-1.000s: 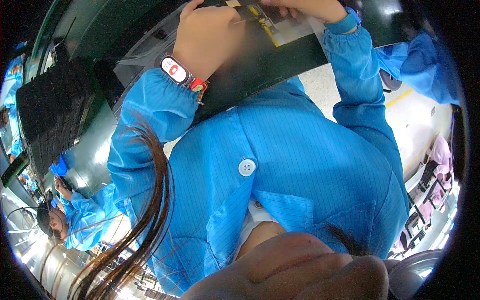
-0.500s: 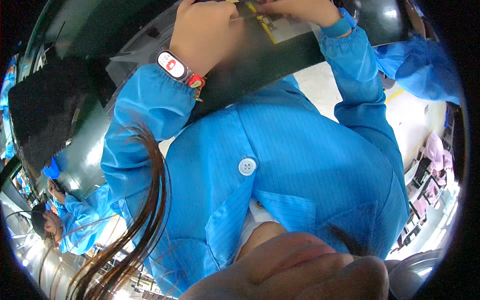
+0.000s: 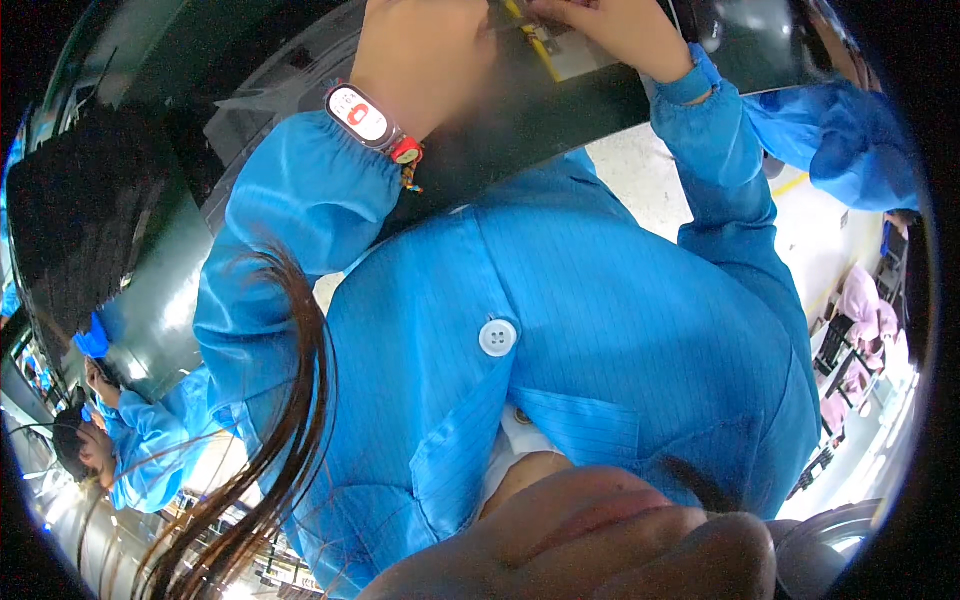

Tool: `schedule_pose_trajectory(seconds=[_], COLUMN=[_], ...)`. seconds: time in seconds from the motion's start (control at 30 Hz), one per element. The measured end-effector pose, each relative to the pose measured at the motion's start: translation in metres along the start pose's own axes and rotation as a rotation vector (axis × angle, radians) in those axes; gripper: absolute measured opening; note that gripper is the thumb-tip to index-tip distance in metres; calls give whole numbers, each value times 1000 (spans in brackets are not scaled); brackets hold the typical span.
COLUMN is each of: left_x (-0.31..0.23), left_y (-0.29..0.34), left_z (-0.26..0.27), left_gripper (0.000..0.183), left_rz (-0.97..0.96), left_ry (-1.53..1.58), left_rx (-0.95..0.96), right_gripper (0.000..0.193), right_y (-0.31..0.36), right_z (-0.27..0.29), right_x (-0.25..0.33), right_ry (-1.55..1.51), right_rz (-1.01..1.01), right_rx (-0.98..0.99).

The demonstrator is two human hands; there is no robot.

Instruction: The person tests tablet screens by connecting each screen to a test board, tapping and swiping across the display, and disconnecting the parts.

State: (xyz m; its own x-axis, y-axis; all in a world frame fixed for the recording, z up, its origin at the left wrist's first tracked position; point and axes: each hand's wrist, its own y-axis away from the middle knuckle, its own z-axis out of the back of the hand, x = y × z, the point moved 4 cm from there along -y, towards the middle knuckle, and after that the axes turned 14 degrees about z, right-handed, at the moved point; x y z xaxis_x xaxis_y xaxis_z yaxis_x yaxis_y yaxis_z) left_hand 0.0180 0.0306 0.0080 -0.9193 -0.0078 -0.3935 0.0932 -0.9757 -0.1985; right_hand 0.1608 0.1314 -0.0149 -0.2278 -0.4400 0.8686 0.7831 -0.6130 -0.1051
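Both my hands are at the upper edge, over a dark tabletop [image 3: 500, 140]. My left hand [image 3: 430, 60] shows its back; the fingers look curled in, and their tips are cut off or turned away. My right hand [image 3: 625, 35] has thumb and fingers drawn together, but what is in them I cannot make out. Between the hands lies a yellow-and-dark strip [image 3: 541, 45] beside a pale flat patch [image 3: 585, 57]. A smart band [image 3: 358, 115] is on my left wrist, and a blue wristband [image 3: 688, 88] circles my right.
Left of my left hand, a clear, glossy sheet [image 3: 250, 115] lies on the table. Farther left is a large black mass [image 3: 90, 210]. Another person in blue [image 3: 160, 450] sits at the left. A blue sleeve [image 3: 850, 135] comes close on my right.
My left hand has shifted up and slightly right. My right hand has moved slightly right and down, showing more of its fingers.
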Motion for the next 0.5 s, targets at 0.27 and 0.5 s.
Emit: schedule_pose_trajectory(seconds=[0.27,0.5], left_x=[4,0], left_y=[8,10], left_z=[-1,1], left_gripper=[12,11], left_rz=[-3,-1], left_ry=[0,-30], left_rx=[-9,127], right_gripper=[9,13], right_y=[-8,-13], right_z=[-6,-7], right_x=[13,16], right_ry=[133,314], right_rz=[19,94], right_rx=[79,229])
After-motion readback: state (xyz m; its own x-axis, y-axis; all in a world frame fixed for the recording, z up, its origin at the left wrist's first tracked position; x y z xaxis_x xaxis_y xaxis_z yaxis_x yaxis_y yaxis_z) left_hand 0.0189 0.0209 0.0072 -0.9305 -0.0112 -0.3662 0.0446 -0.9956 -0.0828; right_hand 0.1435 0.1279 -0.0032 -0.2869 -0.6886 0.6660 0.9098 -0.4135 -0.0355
